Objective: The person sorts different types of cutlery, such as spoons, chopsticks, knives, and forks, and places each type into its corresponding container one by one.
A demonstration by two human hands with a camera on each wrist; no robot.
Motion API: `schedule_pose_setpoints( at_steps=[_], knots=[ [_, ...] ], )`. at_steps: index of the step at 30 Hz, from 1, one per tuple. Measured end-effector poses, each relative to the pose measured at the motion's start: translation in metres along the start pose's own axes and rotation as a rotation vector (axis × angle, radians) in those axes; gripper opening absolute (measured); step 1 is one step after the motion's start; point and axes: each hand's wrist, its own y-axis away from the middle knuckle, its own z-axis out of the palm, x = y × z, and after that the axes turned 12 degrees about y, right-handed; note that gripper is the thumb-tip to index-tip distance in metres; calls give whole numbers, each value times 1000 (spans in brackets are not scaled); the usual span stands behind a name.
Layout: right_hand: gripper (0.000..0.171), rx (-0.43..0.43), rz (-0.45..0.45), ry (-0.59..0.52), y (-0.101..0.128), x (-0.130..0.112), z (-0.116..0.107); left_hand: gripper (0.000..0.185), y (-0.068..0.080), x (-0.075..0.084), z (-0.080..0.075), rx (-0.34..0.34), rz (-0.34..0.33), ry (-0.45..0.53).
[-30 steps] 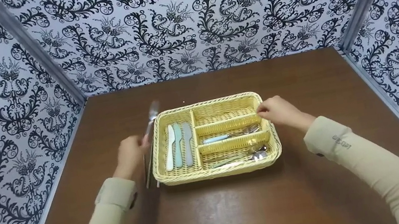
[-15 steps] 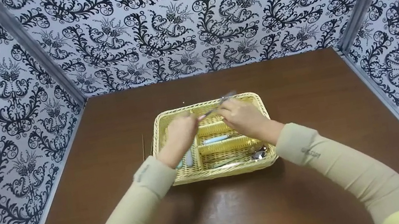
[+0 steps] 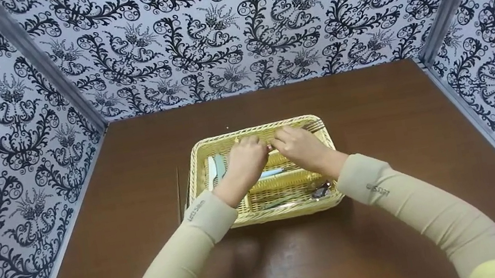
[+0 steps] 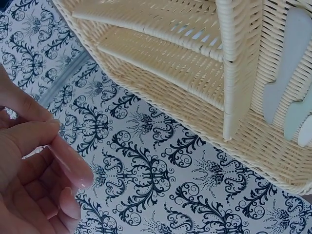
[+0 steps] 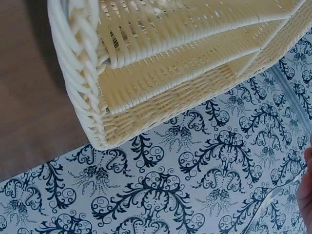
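Note:
A fork (image 3: 316, 125) with a metal head and a pink handle (image 4: 73, 163) is held between both hands over the rear compartment of the wicker cutlery basket (image 3: 220, 222). My left hand (image 3: 248, 158) pinches the handle, its rounded end sticking out past the fingers in the left wrist view. Beside it, my right hand (image 3: 300, 148) grips the fork farther toward the tines, which point right. In the right wrist view, its shiny metal part (image 5: 265, 202) extends from the fingers at the edge. The hands cover much of the fork.
White (image 3: 211, 171) and mint knives and a grey knife (image 4: 287, 58) lie in the left compartment. A blue-handled utensil (image 3: 272, 172) occupies the middle one, spoons (image 3: 321, 190) the front one. Thin dark sticks (image 3: 179, 193) lie left of the basket. Patterned walls (image 3: 231, 28) enclose the table.
My left hand has carried the fork from left of the basket to above its rear compartment. The right hand has left the right rim, moved inward and taken hold of the fork.

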Motion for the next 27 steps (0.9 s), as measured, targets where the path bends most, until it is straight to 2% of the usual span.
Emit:
schedule_pose_setpoints(
  at_steps=[6,9,11,13,16,18,19,23,25,27],
  knots=[
    [4,-91,6,-50,-3,1,6,17,7,-13,2,-18,-38,68],
    [7,-195,54,-117,-3,2,14,17,15,-28,-1,-41,-82,95],
    [9,-299,93,-174,-1,3,22,15,21,-42,-2,-74,-136,139],
    [7,-423,132,-239,2,2,30,17,29,-57,-2,-154,-246,232],
    [5,-584,172,-308,5,0,44,31,40,-83,3,-252,-475,396],
    [6,-668,189,-345,6,-3,51,32,50,-101,8,-283,-624,463],
    [7,-698,195,-356,6,-4,53,33,56,-110,10,-283,-676,481],
    [6,-773,185,-336,4,-9,63,33,81,-142,16,-282,-814,500],
    [3,-817,163,-293,2,-12,70,36,94,-152,17,-298,-864,494],
    [7,-844,123,-239,2,-15,80,39,105,-160,17,-317,-907,490]
  ],
)
